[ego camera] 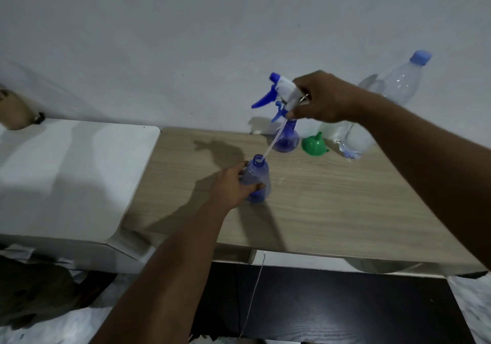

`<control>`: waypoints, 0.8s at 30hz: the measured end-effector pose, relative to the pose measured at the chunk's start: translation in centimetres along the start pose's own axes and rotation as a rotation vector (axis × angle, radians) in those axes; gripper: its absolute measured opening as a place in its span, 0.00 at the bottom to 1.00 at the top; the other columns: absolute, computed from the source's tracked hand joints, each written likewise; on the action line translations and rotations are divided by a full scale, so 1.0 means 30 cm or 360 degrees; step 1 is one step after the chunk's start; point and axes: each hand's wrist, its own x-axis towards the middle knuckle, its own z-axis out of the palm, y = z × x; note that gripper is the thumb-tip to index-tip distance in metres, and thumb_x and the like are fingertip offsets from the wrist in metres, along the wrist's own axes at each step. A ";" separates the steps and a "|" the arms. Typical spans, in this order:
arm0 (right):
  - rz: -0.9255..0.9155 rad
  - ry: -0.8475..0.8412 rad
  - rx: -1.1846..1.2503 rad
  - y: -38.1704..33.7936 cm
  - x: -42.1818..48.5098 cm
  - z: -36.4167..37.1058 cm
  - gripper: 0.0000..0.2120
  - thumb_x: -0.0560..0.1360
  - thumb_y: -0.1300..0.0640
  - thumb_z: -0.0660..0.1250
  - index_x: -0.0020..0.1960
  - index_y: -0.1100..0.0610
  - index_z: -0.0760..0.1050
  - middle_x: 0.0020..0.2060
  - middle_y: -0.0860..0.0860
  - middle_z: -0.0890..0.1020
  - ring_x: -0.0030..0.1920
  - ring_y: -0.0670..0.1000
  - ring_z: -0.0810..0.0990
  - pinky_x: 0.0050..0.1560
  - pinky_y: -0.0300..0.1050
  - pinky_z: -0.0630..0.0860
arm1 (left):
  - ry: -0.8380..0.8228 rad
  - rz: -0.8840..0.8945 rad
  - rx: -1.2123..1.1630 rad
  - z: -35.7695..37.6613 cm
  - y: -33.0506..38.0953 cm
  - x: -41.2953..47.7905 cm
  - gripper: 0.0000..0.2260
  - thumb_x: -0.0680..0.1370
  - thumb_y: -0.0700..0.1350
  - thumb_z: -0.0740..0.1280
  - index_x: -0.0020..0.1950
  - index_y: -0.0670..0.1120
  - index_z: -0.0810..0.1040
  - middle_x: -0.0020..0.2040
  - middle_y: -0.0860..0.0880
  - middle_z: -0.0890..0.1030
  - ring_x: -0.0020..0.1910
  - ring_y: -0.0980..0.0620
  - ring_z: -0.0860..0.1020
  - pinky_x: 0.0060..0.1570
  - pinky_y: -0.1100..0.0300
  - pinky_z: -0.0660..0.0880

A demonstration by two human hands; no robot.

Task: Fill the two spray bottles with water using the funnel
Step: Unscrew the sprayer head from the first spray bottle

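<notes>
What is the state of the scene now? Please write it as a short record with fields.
Left hand: grips the open spray bottle on the table
Right hand: holds spray head, tube end in that bottle's neck
Second spray bottle: at back, head on
Funnel: on table, spout up
Water bottle: capped, right of funnel

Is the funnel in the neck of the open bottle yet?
No: the green funnel sits on the table beside the far spray bottle, and only the sprayer's tube reaches the near bottle.
</notes>
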 end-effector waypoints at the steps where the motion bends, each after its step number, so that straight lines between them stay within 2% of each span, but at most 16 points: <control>1: 0.0012 0.0033 0.0030 0.005 -0.005 -0.033 0.14 0.72 0.56 0.76 0.56 0.57 0.79 0.43 0.50 0.82 0.39 0.47 0.79 0.40 0.43 0.75 | 0.0008 0.0012 -0.0021 0.000 -0.002 -0.001 0.30 0.66 0.55 0.82 0.66 0.52 0.79 0.54 0.51 0.85 0.52 0.51 0.83 0.56 0.51 0.80; 3: 0.0024 0.0132 0.0069 0.017 -0.016 -0.086 0.16 0.71 0.57 0.76 0.57 0.58 0.80 0.47 0.55 0.84 0.44 0.54 0.82 0.49 0.53 0.81 | 0.0003 0.0024 -0.0018 0.003 -0.007 -0.002 0.30 0.65 0.57 0.82 0.65 0.52 0.80 0.54 0.51 0.85 0.51 0.52 0.83 0.56 0.50 0.80; 5: 0.0018 0.0244 0.0062 0.037 -0.021 -0.115 0.17 0.72 0.56 0.76 0.58 0.58 0.79 0.49 0.56 0.83 0.47 0.58 0.82 0.52 0.56 0.80 | -0.0005 0.0012 -0.0013 0.005 -0.012 0.002 0.30 0.65 0.58 0.82 0.64 0.52 0.80 0.53 0.52 0.85 0.51 0.54 0.83 0.56 0.50 0.80; 10: 0.0032 0.0430 -0.0064 0.107 -0.025 -0.019 0.13 0.72 0.57 0.75 0.55 0.59 0.78 0.46 0.52 0.78 0.47 0.54 0.77 0.47 0.44 0.68 | -0.0002 0.0015 -0.0043 0.006 -0.011 0.001 0.28 0.65 0.55 0.82 0.63 0.50 0.80 0.52 0.53 0.84 0.50 0.53 0.83 0.56 0.50 0.80; 12: 0.0035 0.0481 -0.0062 0.146 -0.038 0.105 0.10 0.71 0.60 0.74 0.50 0.58 0.78 0.43 0.53 0.79 0.45 0.58 0.78 0.44 0.44 0.69 | -0.0001 0.0025 -0.0037 0.007 -0.016 0.002 0.28 0.65 0.57 0.82 0.61 0.50 0.81 0.52 0.52 0.85 0.50 0.52 0.83 0.56 0.50 0.80; 14: 0.0074 0.0504 -0.0092 0.196 -0.069 0.261 0.08 0.71 0.62 0.72 0.49 0.57 0.78 0.44 0.55 0.81 0.45 0.60 0.80 0.43 0.47 0.71 | -0.0013 0.0020 -0.0015 0.006 -0.017 0.002 0.29 0.66 0.57 0.82 0.63 0.50 0.80 0.55 0.51 0.85 0.52 0.51 0.83 0.57 0.50 0.80; 20: 0.0182 0.0358 -0.0262 0.382 -0.267 0.672 0.10 0.70 0.62 0.71 0.50 0.54 0.76 0.49 0.53 0.79 0.42 0.61 0.80 0.35 0.51 0.76 | -0.0038 0.0035 -0.0059 0.005 -0.023 0.000 0.34 0.66 0.57 0.82 0.69 0.52 0.77 0.58 0.50 0.84 0.55 0.51 0.83 0.57 0.52 0.80; 22: 0.0235 0.0153 -0.0319 0.426 -0.317 0.750 0.13 0.71 0.59 0.73 0.54 0.54 0.76 0.54 0.53 0.79 0.46 0.58 0.81 0.41 0.52 0.79 | -0.0055 0.0027 -0.0055 0.003 -0.025 0.001 0.34 0.67 0.57 0.81 0.70 0.52 0.76 0.59 0.50 0.83 0.56 0.51 0.82 0.58 0.51 0.80; 24: 0.0294 -0.0040 -0.0358 0.439 -0.344 0.794 0.19 0.73 0.57 0.73 0.63 0.56 0.76 0.63 0.55 0.77 0.57 0.58 0.80 0.55 0.54 0.79 | -0.0061 0.0027 -0.0057 0.002 -0.023 0.002 0.33 0.67 0.56 0.81 0.70 0.52 0.76 0.60 0.50 0.83 0.56 0.52 0.82 0.59 0.51 0.80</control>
